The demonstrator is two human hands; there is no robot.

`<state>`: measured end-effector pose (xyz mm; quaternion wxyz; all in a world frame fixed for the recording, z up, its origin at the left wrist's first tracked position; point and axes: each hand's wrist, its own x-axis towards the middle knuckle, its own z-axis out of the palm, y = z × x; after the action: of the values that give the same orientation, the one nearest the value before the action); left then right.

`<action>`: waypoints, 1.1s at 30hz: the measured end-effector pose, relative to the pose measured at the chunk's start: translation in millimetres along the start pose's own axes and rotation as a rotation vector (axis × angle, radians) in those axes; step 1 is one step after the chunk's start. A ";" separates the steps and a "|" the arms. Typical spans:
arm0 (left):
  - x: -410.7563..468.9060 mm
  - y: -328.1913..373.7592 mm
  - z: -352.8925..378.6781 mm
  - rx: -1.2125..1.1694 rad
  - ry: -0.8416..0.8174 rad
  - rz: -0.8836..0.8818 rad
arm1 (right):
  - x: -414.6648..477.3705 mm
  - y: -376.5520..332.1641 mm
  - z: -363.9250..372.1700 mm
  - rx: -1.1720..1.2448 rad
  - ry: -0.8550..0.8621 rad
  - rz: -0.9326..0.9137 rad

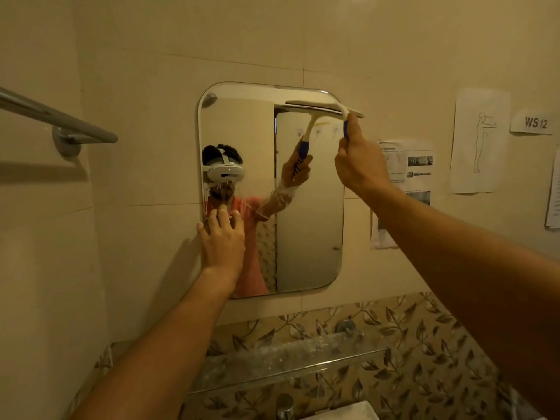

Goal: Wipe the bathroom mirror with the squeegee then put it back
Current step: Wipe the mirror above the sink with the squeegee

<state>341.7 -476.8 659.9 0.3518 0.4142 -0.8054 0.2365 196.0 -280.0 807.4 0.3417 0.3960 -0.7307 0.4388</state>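
The right hand (360,163) is closed around the blue handle of the white squeegee (325,108), whose blade lies roughly level across the top right corner of the mirror (309,207), pressed to the glass just under the upper edge. The left hand (222,239) is open and holds nothing, its spread fingers (222,215) flat against the mirror's lower left edge. Below the mirror a glass shelf (285,356) juts from the leaf-patterned tiles, and a towel bar (57,116) hangs on the wall to the left.

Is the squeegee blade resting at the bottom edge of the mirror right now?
No, the right hand holds the squeegee against the top right corner of the mirror.
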 end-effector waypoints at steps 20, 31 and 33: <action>-3.0 0.7 -3.7 -0.015 0.001 0.007 | -138.0 37.0 71.0 0.022 -0.082 0.236; -2.6 -0.3 -0.4 -0.026 0.003 0.007 | -190.2 24.8 74.7 0.053 -0.137 0.288; -4.0 -0.6 0.8 -0.016 0.002 0.022 | -173.2 15.5 64.1 0.048 -0.092 0.222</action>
<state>343.5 -475.7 656.4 0.3533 0.4023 -0.8115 0.2340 251.1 -285.5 630.5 0.2474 0.3405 -0.7742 0.4727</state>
